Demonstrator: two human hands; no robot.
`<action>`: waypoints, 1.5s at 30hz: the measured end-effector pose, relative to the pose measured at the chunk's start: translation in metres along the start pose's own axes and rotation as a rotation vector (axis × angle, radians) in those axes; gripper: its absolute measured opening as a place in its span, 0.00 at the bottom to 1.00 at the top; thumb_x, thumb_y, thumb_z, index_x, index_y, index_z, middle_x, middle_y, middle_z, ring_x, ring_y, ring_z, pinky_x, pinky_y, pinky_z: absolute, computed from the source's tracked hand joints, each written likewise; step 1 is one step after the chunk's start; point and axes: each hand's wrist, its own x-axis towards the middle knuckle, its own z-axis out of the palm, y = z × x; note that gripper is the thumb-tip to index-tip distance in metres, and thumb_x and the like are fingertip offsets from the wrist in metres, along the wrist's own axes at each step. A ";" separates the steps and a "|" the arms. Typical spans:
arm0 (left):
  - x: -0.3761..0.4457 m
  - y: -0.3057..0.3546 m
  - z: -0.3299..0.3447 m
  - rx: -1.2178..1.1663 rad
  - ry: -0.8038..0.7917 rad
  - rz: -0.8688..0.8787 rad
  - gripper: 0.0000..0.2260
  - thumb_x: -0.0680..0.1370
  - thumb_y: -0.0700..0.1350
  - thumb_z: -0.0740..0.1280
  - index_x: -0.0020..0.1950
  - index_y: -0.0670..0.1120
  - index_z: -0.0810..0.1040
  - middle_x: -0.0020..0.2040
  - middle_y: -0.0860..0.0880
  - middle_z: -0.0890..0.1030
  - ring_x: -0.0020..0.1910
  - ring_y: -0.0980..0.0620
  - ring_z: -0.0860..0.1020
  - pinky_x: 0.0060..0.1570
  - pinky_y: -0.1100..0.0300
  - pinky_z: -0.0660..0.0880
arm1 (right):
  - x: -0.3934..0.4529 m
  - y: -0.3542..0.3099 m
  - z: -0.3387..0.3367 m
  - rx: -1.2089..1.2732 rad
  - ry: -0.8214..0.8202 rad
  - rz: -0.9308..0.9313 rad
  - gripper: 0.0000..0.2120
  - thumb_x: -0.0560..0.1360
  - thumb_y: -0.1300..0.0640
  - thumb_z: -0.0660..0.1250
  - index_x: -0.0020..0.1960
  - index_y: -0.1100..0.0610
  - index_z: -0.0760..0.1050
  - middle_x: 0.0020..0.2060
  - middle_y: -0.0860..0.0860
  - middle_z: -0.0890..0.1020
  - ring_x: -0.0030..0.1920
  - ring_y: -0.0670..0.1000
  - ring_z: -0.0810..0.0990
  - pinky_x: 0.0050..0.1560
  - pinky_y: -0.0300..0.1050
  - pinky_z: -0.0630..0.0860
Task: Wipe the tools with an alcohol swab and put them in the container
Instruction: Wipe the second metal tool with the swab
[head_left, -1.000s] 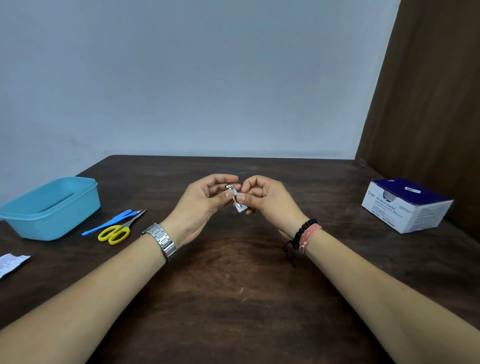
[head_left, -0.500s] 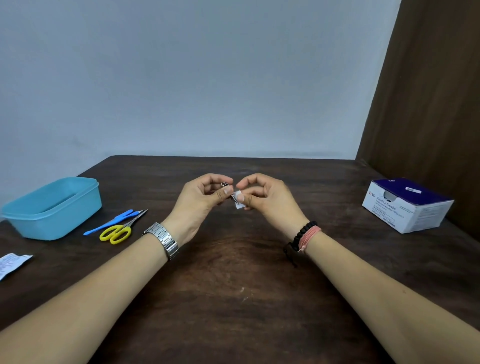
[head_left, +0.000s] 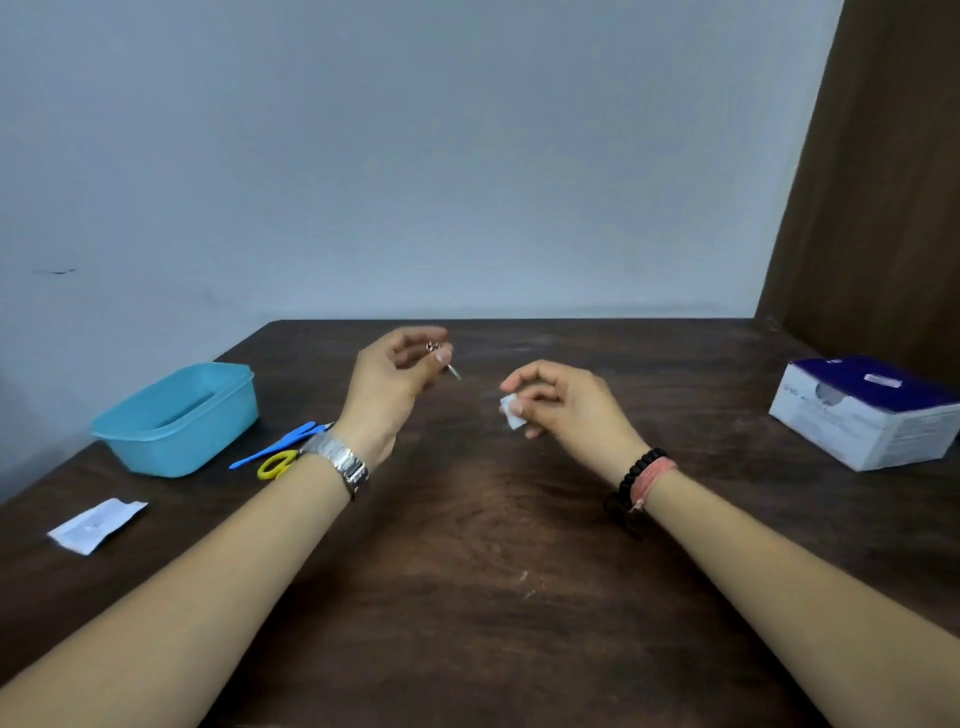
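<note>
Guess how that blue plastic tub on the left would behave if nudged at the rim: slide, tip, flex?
The blue tub looks thin-walled and shows nothing inside, so it is probably light and would slide on the smooth wooden table rather than resist. It is wide and low, so tipping seems unlikely. The thin rim may flex a little under a push.

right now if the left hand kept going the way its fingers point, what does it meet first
Probably nothing: the left hand, pinching the nail clipper, points right and away over bare table. The right hand with the swab sits nearer the camera, though depth is unclear.
</note>
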 end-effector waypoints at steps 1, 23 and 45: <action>0.000 0.006 -0.007 0.027 0.008 0.018 0.09 0.76 0.37 0.72 0.52 0.49 0.81 0.45 0.49 0.84 0.44 0.55 0.81 0.46 0.64 0.79 | 0.000 0.001 0.000 -0.029 0.004 -0.012 0.07 0.75 0.66 0.70 0.49 0.55 0.81 0.41 0.52 0.86 0.41 0.45 0.84 0.44 0.38 0.80; 0.028 0.055 -0.211 1.482 -0.098 -0.284 0.05 0.72 0.42 0.74 0.43 0.50 0.80 0.48 0.48 0.82 0.48 0.49 0.78 0.45 0.58 0.72 | -0.001 0.005 0.003 -0.066 -0.034 0.096 0.10 0.78 0.66 0.63 0.47 0.54 0.80 0.39 0.50 0.86 0.41 0.48 0.86 0.53 0.48 0.82; 0.018 0.064 -0.153 1.455 -0.197 0.088 0.02 0.76 0.43 0.70 0.47 0.48 0.82 0.44 0.50 0.84 0.45 0.52 0.78 0.44 0.60 0.69 | -0.004 -0.001 0.003 -0.113 -0.128 0.092 0.08 0.79 0.63 0.66 0.50 0.52 0.81 0.41 0.49 0.87 0.43 0.48 0.86 0.56 0.52 0.81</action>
